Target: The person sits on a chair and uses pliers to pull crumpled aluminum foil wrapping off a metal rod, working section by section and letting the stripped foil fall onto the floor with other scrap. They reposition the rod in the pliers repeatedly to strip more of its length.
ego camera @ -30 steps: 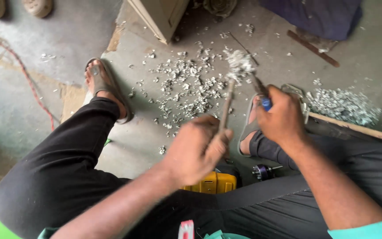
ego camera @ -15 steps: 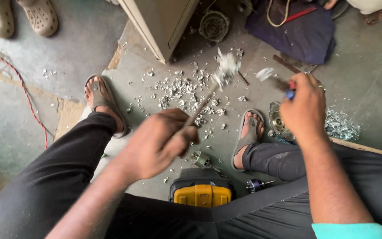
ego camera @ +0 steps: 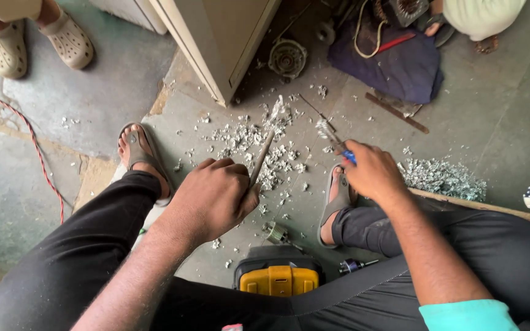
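My left hand [ego camera: 215, 196] is closed around a thin wooden stick [ego camera: 263, 157] whose far tip carries a clump of pale shavings. My right hand [ego camera: 373, 172] grips a blue-handled tool [ego camera: 340, 147]; its metal tip also has shavings stuck to it. Both tips point away from me over the floor, a little apart. Under them lies a scatter of silvery-white shavings [ego camera: 246, 140]. My feet in sandals [ego camera: 137, 153] rest on the floor on either side.
A yellow and black tool case [ego camera: 277, 279] sits between my legs, with a small metal part [ego camera: 275, 233] beside it. A wooden cabinet corner [ego camera: 216, 43], a round motor part [ego camera: 287, 58], a dark blue cloth [ego camera: 394, 64] and a red cable [ego camera: 29, 132] lie around. Another person's feet in beige clogs [ego camera: 69, 40] stand far left.
My view has tilted so the floor appears farther off. Both hands have dropped lower in view and drawn apart; the stick and the blue-handled tool no longer meet at their tips.
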{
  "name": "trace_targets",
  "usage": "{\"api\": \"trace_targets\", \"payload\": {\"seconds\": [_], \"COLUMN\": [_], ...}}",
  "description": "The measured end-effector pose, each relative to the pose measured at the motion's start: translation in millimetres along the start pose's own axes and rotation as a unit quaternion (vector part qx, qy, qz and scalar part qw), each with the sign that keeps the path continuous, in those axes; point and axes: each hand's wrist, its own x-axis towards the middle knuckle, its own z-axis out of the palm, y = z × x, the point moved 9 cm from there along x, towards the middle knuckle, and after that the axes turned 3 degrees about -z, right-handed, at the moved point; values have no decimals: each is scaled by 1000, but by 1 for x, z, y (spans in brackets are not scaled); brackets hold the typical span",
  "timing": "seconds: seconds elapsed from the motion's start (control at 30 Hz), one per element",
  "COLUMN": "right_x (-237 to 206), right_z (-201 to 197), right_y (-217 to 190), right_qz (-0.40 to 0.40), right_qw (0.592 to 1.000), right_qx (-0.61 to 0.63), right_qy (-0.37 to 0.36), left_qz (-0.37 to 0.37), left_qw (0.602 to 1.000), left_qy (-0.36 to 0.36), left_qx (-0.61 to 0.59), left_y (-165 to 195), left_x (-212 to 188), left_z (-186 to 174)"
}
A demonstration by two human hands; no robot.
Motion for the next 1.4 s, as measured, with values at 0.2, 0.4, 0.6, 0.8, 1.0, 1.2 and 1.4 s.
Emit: {"api": "trace_targets", "payload": {"seconds": [0.2, 0.4, 0.6, 0.8, 1.0, 1.2, 1.4], "right_x": [4, 1, -19, -28, -34, -40, -13], "right_z": [9, 23, 14, 16, 22, 36, -28], "right_y": [-3, -15, -35, -49, -44, -53, -18], "right_qz": [2, 9, -40, -96, -107, -146, -181], "right_qw": [939, 854, 819, 751, 878, 890, 844], "right_qx": [343, 518, 571, 649, 464, 423, 502], "right_qy": [-13, -35, -39, -72, -57, -93, 49], "left_qz": [-11, -174, -122, -117, -99, -104, -113], "left_qw": [1000, 942, 833, 730, 703, 688, 754], "left_qy": [13, -21, -23, -123, -138, -124, -9], "left_qx": [6, -286, -539, -662, -691, -708, -647], "left_y": [-2, -22, -1, 10, 22, 22, -5], "left_x": [1, 7, 24, 30, 37, 40, 45], "left_z": [-1, 42, 106, 142, 142, 148, 136]}}
